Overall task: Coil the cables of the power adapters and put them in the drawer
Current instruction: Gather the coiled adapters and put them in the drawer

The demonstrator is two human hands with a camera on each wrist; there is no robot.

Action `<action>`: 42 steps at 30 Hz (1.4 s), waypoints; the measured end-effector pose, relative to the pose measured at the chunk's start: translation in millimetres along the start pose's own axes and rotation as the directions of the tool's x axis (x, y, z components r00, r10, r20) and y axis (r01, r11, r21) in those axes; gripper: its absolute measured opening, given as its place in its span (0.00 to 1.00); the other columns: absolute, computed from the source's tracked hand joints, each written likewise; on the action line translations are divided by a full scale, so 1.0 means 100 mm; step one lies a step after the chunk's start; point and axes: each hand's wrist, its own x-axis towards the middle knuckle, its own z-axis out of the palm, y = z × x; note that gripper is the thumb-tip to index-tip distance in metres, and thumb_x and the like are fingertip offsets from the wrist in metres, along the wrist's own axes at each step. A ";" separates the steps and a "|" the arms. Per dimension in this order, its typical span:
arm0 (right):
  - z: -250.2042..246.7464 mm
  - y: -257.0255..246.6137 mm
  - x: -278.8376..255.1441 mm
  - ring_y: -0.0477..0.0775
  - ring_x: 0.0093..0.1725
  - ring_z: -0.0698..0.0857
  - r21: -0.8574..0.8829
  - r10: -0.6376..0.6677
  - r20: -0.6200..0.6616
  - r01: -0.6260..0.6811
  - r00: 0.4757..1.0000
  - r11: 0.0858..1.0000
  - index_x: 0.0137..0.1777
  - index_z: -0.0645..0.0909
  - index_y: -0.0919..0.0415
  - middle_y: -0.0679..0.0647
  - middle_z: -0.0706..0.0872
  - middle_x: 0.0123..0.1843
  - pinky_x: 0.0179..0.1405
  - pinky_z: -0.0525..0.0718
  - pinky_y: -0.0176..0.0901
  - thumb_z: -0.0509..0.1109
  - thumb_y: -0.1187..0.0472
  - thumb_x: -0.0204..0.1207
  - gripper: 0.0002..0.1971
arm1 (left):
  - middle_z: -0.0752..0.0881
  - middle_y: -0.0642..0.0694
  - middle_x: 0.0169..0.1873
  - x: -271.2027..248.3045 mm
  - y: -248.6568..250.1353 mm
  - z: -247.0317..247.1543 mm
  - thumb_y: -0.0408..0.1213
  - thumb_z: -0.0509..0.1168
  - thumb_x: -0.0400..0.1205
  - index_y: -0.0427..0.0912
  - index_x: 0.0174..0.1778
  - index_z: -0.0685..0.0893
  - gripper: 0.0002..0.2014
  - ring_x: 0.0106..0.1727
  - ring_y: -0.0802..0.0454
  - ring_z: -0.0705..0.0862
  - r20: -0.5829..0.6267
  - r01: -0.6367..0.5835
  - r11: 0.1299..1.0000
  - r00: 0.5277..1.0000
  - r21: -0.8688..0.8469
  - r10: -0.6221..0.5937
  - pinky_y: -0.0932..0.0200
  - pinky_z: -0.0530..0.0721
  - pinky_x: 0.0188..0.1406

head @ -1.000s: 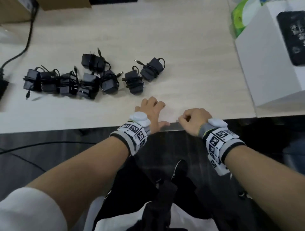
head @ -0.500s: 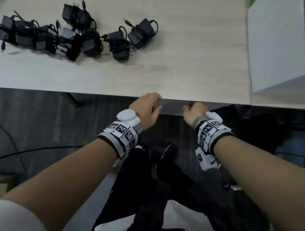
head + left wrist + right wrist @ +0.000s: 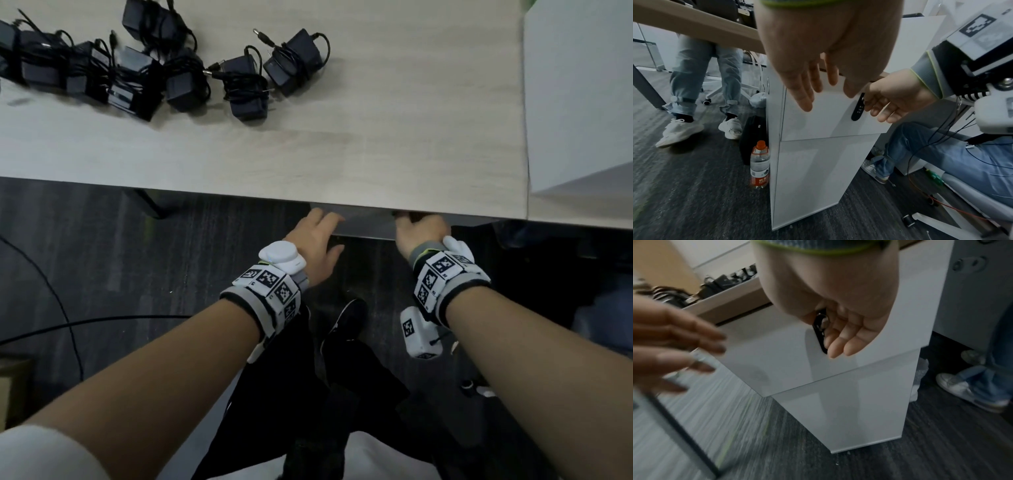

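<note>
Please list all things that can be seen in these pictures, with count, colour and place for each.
power adapters: about eight, black, cables coiled, on the desk's far left
desk: one, light wood
white box: one, on the desk at right
drawer cabinet: one, white, under the desk; top drawer stands out from the front below it
lock panel: one, black, on the top drawer front
bottle: one, clear, orange cap, on the floor beside the cabinet
left hand: open, near the drawer front
right hand: fingers at the lock panel

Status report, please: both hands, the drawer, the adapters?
Left hand open, fingers over the drawer front. Right hand at the black lock panel, holding nothing. Power adapters coiled on the desk. Nothing in the way.
</note>
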 end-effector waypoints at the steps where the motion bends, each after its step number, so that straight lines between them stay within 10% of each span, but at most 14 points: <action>1: -0.03 0.04 -0.04 0.62 0.35 0.83 -0.044 -0.016 0.016 0.017 1.000 0.999 0.35 0.82 0.63 0.59 0.85 0.35 0.40 0.81 0.45 0.64 0.44 0.76 0.21 | 0.76 0.44 0.64 0.00 0.03 0.01 0.41 0.69 0.79 0.46 0.71 0.74 0.24 0.61 0.43 0.79 -0.024 -0.003 1.000 1.000 0.014 0.003 0.49 0.83 0.54; 10: -0.31 0.23 -0.31 0.61 0.38 0.79 -0.638 -0.343 0.244 0.416 0.907 0.648 0.40 0.80 0.55 0.55 0.83 0.39 0.36 0.74 0.43 0.58 0.38 0.78 0.22 | 0.81 0.41 0.53 -0.09 0.09 0.05 0.43 0.74 0.72 0.43 0.63 0.82 0.23 0.52 0.40 0.78 -0.223 -0.068 0.968 0.967 0.241 0.123 0.46 0.77 0.48; 15: -0.38 0.08 -0.33 0.64 0.47 0.81 -0.400 -0.813 0.122 0.778 0.569 0.485 0.48 0.85 0.58 0.56 0.83 0.45 0.41 0.75 0.46 0.68 0.54 0.76 0.09 | 0.84 0.44 0.51 0.01 0.11 0.04 0.43 0.74 0.73 0.45 0.58 0.85 0.18 0.50 0.39 0.83 -0.133 -0.049 0.968 0.988 0.246 0.084 0.45 0.73 0.55; 25: -0.15 0.03 -0.51 0.55 0.41 0.80 -0.482 -0.614 0.469 0.767 0.634 0.424 0.49 0.82 0.50 0.49 0.81 0.44 0.38 0.79 0.43 0.60 0.46 0.81 0.13 | 0.84 0.49 0.49 -0.09 0.11 -0.12 0.48 0.71 0.77 0.49 0.53 0.87 0.11 0.51 0.47 0.81 0.214 0.015 0.992 0.976 0.124 -0.042 0.50 0.80 0.50; 35: -0.02 0.33 -0.72 0.55 0.46 0.85 -0.390 -0.368 0.770 0.841 0.521 0.375 0.42 0.82 0.49 0.46 0.86 0.45 0.46 0.84 0.47 0.65 0.38 0.76 0.15 | 0.84 0.59 0.38 -0.42 0.05 -0.05 0.66 0.75 0.63 0.54 0.38 0.84 0.21 0.41 0.58 0.84 0.545 0.055 0.970 0.819 0.236 -0.179 0.54 0.87 0.44; 42: 0.05 0.22 -0.80 0.55 0.44 0.85 -0.369 -0.359 0.810 0.878 0.464 0.304 0.46 0.82 0.47 0.46 0.86 0.45 0.46 0.85 0.47 0.65 0.39 0.75 0.13 | 0.84 0.56 0.45 -0.56 0.12 0.02 0.61 0.75 0.69 0.51 0.50 0.87 0.21 0.46 0.55 0.83 0.657 0.053 0.981 0.735 0.189 -0.166 0.60 0.81 0.48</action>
